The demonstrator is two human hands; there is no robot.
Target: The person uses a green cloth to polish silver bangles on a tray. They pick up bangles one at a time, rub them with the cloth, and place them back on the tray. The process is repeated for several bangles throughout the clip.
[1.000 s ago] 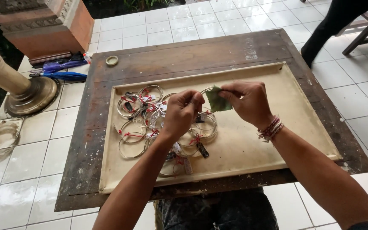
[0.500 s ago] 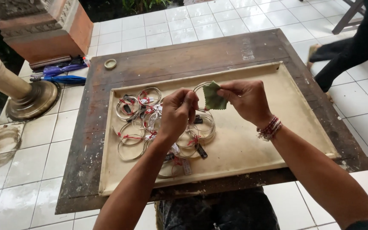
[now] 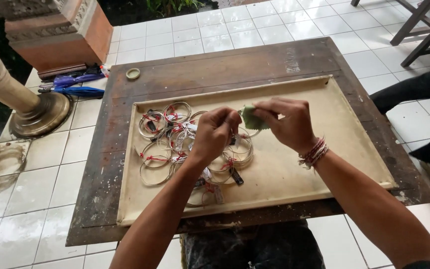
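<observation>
A small green cloth point(image 3: 251, 118) is pinched between the fingers of the right hand point(image 3: 285, 123), just above the cream tray point(image 3: 324, 149). The left hand point(image 3: 216, 133) is closed into a loose fist right beside the cloth. Something thin seems to be gripped in it, most likely one of the rings, but it is too hidden to be sure. The two hands are held close together, almost touching, over the middle of the tray.

Under and beside the left hand a heap of thin metal rings point(image 3: 175, 137) is spread out on the tray — many are tied with bits of red string, and small tags are fixed to some. A band of red threads point(image 3: 313, 152) is worn on the right wrist.

The tray is set on a dark, worn wooden table point(image 3: 225, 65). A small round lid point(image 3: 133, 73) is seen near the table's far left corner. On the white floor tiles to the left, folded umbrellas point(image 3: 78, 85) are laid next to a brick pillar base point(image 3: 58, 35).
</observation>
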